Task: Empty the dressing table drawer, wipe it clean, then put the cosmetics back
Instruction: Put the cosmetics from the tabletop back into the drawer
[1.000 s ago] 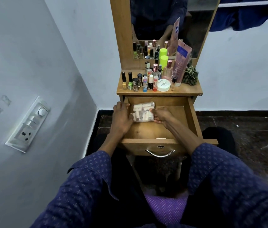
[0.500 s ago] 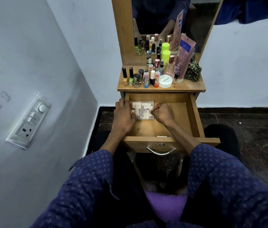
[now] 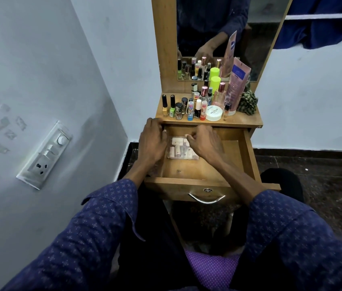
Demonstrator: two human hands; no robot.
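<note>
A switch plate [image 3: 43, 154] sits on the grey wall at left, the left hand [image 3: 151, 141] lies with straight fingers beside the clear box [image 3: 181, 148] in the open wooden drawer [image 3: 199, 172] — the right hand [image 3: 204, 142] above it, fingers curled, grip unclear — and a white jar [image 3: 213, 113] reads "NAIL POLISH".

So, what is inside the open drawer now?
A clear plastic case of small cosmetics lies in the drawer, at its back left. Both hands cover its edges. The back strip under the tabletop is hidden.
</note>
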